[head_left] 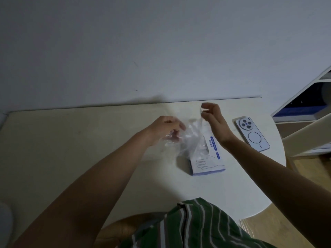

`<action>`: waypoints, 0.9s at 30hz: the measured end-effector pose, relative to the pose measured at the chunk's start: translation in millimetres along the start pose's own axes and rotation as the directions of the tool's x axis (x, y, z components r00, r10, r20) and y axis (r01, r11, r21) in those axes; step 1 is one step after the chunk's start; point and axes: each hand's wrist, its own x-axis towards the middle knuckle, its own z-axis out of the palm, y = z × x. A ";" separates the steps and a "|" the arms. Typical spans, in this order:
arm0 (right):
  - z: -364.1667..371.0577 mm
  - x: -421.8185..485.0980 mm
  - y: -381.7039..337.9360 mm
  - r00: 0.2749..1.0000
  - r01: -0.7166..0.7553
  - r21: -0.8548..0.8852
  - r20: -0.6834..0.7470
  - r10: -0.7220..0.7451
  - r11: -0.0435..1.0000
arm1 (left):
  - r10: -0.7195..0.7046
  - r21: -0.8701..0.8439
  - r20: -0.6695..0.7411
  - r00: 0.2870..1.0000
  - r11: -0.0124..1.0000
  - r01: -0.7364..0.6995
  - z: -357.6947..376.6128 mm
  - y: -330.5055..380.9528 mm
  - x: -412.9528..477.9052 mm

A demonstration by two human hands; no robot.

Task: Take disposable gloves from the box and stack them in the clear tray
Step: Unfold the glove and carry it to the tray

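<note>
Table (pixel 71 149): glove (pixel 191 136) (pinched) spans left hand (pixel 165 130), right hand (pixel 214 119).

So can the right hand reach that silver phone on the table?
Probably yes: the silver phone lies just beside the right hand with nothing between, though that hand pinches a clear plastic glove.

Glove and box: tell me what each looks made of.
The glove, held between the left hand and right hand, looks like thin clear plastic film: see-through, crinkled, with soft shiny highlights. The box seems to be white card, fairly matte, with sharp folded edges and blue print.
</note>
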 end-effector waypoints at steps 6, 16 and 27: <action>34.8 15.9 -37.1 0.890 0.058 -0.291 0.448 0.082 0.955 | -0.035 0.096 0.079 0.996 0.995 0.028 -44.4 2.8 -28.0; 108.9 35.9 -45.6 0.895 0.002 -0.379 0.413 0.168 0.925 | -0.274 -0.175 -0.365 0.890 0.959 0.224 -113.9 -19.0 -54.2; 169.2 34.2 -44.7 0.841 0.529 -0.615 0.287 -0.458 0.585 | 0.262 0.553 -0.702 0.662 0.786 0.276 -113.1 -56.3 -43.7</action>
